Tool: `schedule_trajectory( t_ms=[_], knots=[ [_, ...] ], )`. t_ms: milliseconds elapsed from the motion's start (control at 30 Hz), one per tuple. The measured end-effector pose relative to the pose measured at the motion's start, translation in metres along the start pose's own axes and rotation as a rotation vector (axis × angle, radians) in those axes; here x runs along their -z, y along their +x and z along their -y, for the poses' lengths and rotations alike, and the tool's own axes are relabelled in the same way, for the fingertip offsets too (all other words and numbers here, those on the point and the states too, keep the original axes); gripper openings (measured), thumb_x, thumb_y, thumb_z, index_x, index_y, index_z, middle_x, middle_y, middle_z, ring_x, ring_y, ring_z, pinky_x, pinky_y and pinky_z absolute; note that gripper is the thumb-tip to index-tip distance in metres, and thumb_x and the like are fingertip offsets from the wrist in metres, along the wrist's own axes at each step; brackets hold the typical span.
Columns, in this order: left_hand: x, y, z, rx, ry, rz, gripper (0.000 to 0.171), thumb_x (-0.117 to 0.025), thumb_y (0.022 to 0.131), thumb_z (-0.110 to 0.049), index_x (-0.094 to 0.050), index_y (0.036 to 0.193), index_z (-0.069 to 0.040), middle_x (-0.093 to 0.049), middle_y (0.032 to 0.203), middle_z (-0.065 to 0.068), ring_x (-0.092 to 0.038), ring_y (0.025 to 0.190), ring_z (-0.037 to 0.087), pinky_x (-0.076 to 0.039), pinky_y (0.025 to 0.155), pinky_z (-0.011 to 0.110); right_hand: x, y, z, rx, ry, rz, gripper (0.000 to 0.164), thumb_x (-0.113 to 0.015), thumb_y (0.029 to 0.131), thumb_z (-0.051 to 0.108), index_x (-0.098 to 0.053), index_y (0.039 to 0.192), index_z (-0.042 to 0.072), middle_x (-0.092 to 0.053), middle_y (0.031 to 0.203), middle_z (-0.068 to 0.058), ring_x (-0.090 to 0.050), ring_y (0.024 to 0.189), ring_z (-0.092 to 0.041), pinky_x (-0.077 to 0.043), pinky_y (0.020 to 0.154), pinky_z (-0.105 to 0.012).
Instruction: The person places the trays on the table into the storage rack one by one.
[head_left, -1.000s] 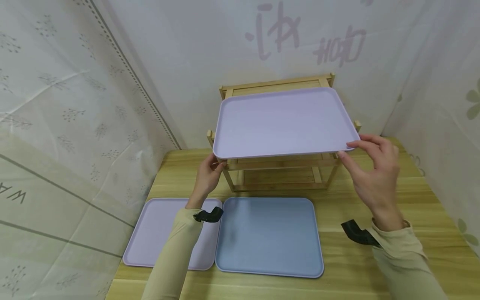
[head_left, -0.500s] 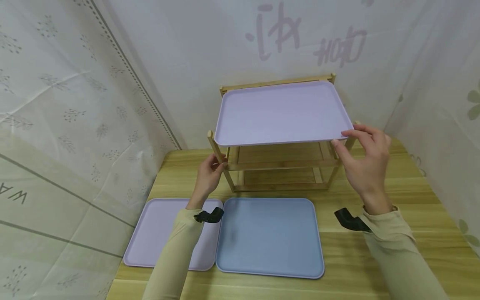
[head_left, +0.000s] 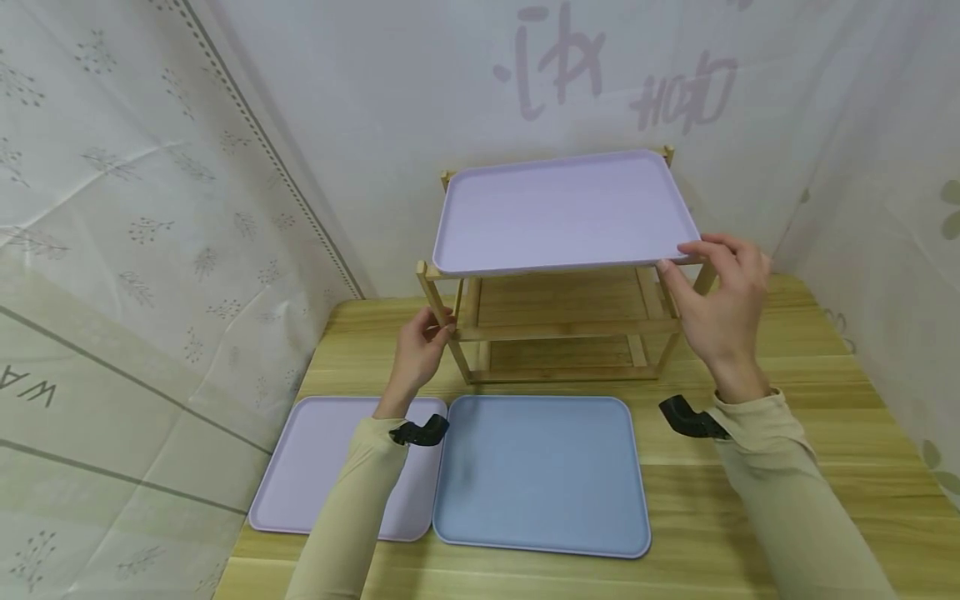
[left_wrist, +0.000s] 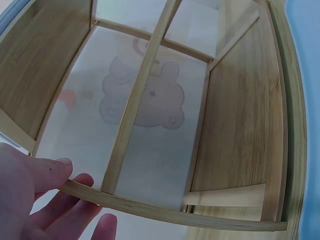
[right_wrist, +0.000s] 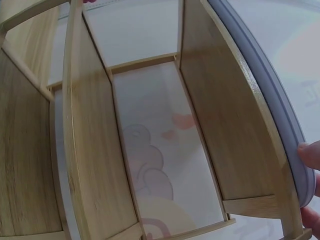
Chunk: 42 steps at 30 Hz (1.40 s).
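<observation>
A lavender rectangular tray [head_left: 566, 212] lies over the top tier of a wooden shelf rack [head_left: 566, 331], covering most of that tier. With thumb below and fingers on top, my right hand [head_left: 723, 296] pinches the tray's front right corner. The right wrist view shows the tray's edge [right_wrist: 272, 85] along the top tier's board, with fingertips [right_wrist: 309, 154] on the rim. My left hand [head_left: 418, 354] grips the rack's front left post; in the left wrist view, thumb [left_wrist: 52, 172] and fingers sit around that wooden bar [left_wrist: 165, 214].
Two more trays lie side by side on the wooden table [head_left: 750, 517] before the rack: a lavender one [head_left: 315, 467], partly behind my left forearm, and a blue one [head_left: 540, 475]. Patterned cloth [head_left: 150, 250] hangs at the left, with more at the back and right.
My right hand has moved the lavender tray back over the rack's top tier, and its front edge has come away from my left hand. The left hand has kept its place on the post.
</observation>
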<state>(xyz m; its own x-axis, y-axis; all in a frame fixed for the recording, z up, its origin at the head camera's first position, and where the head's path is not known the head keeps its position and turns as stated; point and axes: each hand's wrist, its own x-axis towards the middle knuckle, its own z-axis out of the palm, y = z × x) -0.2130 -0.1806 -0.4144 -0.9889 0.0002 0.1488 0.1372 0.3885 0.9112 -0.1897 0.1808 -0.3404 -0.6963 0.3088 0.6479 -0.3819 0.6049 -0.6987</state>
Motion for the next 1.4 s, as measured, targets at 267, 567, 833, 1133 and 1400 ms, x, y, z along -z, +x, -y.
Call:
schedule_trajectory(
  t_ms=[267, 567, 833, 1133, 1400],
  knots=[
    [0.001, 0.0, 0.001, -0.007, -0.009, 0.0, 0.027, -0.058, 0.094, -0.002, -0.058, 0.119, 0.007, -0.063, 0.118, 0.025, -0.064, 0.112, 0.036, -0.053, 0.095, 0.041, -0.006, 0.004, -0.001, -0.027, 0.019, 0.002, 0.028, -0.079, 0.079, 0.014, -0.071, 0.101, -0.002, -0.058, 0.118, -0.021, -0.042, 0.113, -0.027, -0.025, 0.096, -0.041],
    [-0.001, 0.0, 0.001, -0.003, -0.001, -0.009, 0.027, -0.058, 0.094, -0.002, -0.058, 0.12, 0.006, -0.064, 0.118, 0.024, -0.064, 0.112, 0.036, -0.052, 0.095, 0.04, -0.01, 0.008, -0.002, -0.063, 0.014, 0.008, 0.029, -0.077, 0.081, 0.016, -0.071, 0.104, -0.001, -0.057, 0.118, -0.019, -0.042, 0.112, -0.026, -0.026, 0.096, -0.038],
    [-0.001, -0.001, 0.001, -0.007, 0.002, -0.005, 0.027, -0.058, 0.094, -0.002, -0.058, 0.12, 0.006, -0.064, 0.118, 0.025, -0.064, 0.112, 0.036, -0.053, 0.094, 0.042, -0.012, 0.009, -0.003, -0.067, 0.012, 0.01, 0.03, -0.075, 0.082, 0.017, -0.069, 0.104, -0.002, -0.056, 0.118, -0.021, -0.042, 0.112, -0.029, -0.027, 0.096, -0.037],
    [-0.001, 0.0, 0.002, -0.002, -0.01, -0.014, 0.027, -0.058, 0.093, 0.0, -0.057, 0.12, 0.007, -0.063, 0.117, 0.026, -0.064, 0.111, 0.037, -0.053, 0.094, 0.041, -0.014, 0.01, -0.002, -0.075, 0.01, 0.014, 0.032, -0.075, 0.082, 0.018, -0.069, 0.106, -0.002, -0.056, 0.12, -0.021, -0.042, 0.114, -0.03, -0.026, 0.097, -0.037],
    [-0.001, 0.0, 0.001, -0.009, 0.013, -0.014, 0.028, -0.058, 0.093, -0.001, -0.058, 0.12, 0.006, -0.064, 0.116, 0.026, -0.064, 0.11, 0.038, -0.053, 0.094, 0.042, -0.011, 0.011, -0.003, -0.066, 0.005, 0.047, 0.035, -0.073, 0.084, 0.017, -0.067, 0.111, -0.004, -0.054, 0.121, -0.024, -0.041, 0.113, -0.032, -0.027, 0.095, -0.038]
  ],
)
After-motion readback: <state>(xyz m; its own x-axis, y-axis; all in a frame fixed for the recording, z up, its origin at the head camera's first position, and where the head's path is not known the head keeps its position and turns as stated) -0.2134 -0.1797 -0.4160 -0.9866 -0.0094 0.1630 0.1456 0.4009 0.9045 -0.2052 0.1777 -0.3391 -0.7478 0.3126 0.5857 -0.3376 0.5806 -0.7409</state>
